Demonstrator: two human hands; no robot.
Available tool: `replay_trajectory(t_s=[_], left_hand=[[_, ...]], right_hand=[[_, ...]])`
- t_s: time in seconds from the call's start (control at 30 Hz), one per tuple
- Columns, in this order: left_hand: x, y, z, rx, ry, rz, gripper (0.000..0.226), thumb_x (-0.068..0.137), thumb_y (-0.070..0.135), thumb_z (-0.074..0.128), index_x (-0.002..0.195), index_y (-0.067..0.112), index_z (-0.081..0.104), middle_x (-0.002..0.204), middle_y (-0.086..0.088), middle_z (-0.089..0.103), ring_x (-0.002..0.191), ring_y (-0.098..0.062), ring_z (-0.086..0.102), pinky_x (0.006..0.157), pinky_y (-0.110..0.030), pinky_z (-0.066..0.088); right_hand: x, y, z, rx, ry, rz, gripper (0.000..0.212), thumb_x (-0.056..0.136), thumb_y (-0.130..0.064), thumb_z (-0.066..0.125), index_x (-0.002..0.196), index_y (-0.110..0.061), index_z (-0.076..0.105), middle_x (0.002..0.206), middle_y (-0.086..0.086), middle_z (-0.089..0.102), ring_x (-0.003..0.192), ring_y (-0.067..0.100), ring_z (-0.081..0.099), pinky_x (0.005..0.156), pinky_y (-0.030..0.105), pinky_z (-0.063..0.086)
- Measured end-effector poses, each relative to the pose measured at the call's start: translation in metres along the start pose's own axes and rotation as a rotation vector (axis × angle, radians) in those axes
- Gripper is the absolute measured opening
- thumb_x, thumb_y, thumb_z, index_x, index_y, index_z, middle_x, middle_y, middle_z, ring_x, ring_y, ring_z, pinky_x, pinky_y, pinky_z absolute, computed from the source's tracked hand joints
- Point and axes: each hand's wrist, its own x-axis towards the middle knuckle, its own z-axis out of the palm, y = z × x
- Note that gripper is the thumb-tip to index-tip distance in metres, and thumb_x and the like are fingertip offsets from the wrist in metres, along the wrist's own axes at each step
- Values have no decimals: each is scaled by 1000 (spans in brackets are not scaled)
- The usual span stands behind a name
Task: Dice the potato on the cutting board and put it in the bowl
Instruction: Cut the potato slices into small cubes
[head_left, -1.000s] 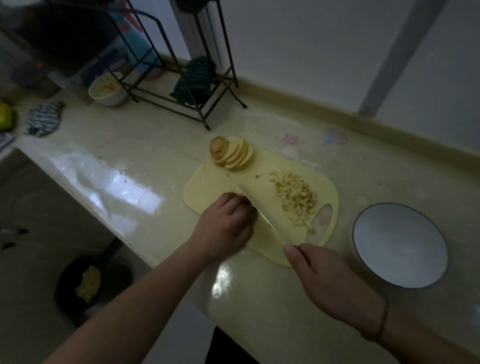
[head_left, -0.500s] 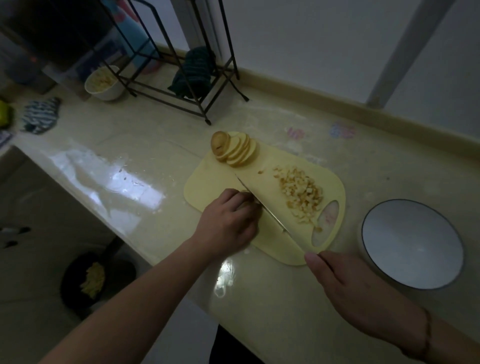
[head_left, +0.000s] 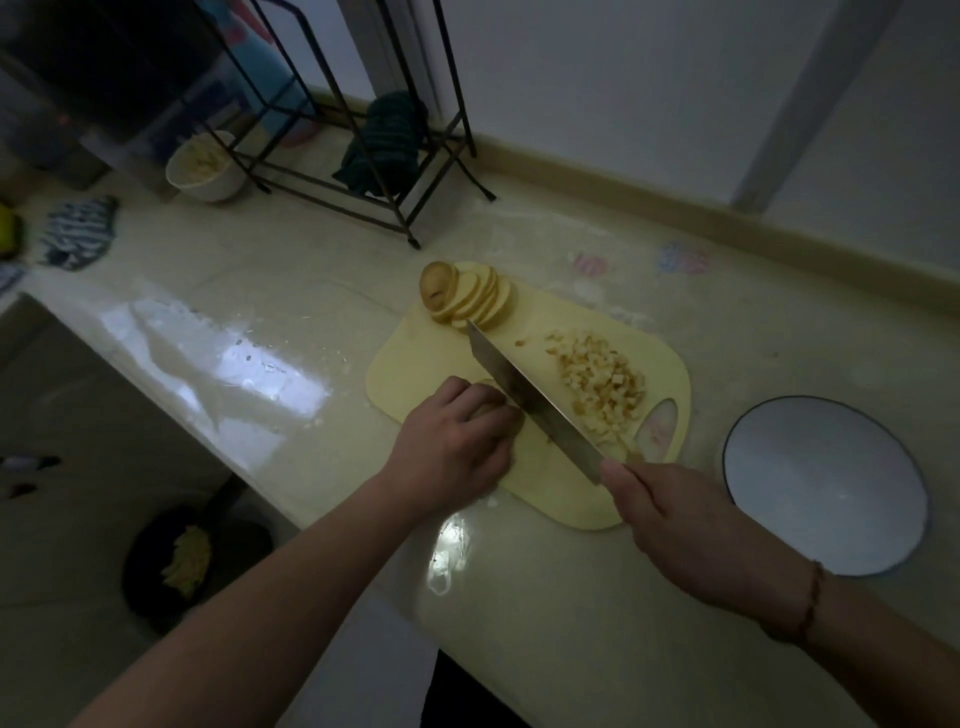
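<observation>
Now knife (head_left: 530, 400) in right hand (head_left: 691, 525), left hand (head_left: 457, 441) on potato slices.

- No text, label, brand or number can be read anywhere in the picture.
- Two small pink and blue marks (head_left: 681, 258) are on the counter (head_left: 291, 280) near its far edge, but they are too blurred to say if they hold letters.
</observation>
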Motion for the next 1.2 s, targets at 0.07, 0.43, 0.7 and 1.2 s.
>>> replay_trajectory(t_s=[0.07,0.43,0.7,1.2], left_hand=[[0,1,1,-8,11,-15,23,84,16,73,106,9,74,104,-10,66,87,-30,58,72,-40,52],[-3,5,-1,-13,11,-59,24,85,16,74,108,11,74,109,-9,65,93,-28,58,73,-39,52],[-2,6,0,-24,40,-65,18,84,14,71,101,9,73,107,-10,66,96,-32,60,76,-37,53],[-4,7,1,-28,73,-83,15,83,14,73,97,9,73,98,-8,65,95,-29,58,74,-33,50]], right_hand=[[-2,-2,3,-15,7,-2,60,89,-59,20,66,-12,48,57,2,48,51,10,44,54,23,33],[-5,-4,12,56,40,20,57,94,-54,23,67,-12,50,58,4,50,54,12,47,58,28,38],[-12,-8,16,45,45,3,52,93,-56,28,61,-17,43,55,0,44,52,11,43,58,31,37],[-33,-7,13,31,40,-28,48,92,-56,31,60,-23,43,61,-17,55,60,8,51,60,21,37]])
